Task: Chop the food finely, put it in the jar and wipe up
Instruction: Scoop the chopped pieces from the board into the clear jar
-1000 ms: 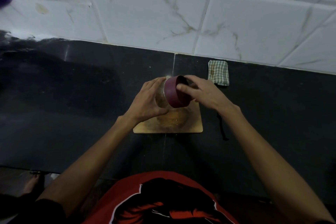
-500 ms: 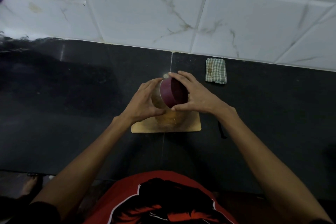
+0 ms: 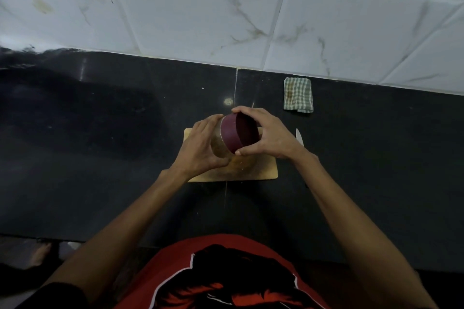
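Both forearms reach forward and converge. The left hand (image 3: 200, 148) curls around the jar (image 3: 218, 144); the right hand (image 3: 272, 137) pinches its maroon lid (image 3: 232, 133) between thumb and fingers.

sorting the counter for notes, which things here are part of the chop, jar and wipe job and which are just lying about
Part of the job:
- jar, held by left hand
- maroon lid, gripped by right hand
- cutting board
- knife
- checked cloth

Just lying about:
- nothing else I can make out on the black counter

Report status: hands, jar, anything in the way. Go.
Left hand grips jar, tilted over board. Right hand grips lid at jar mouth. Knife and cloth lie clear, right.
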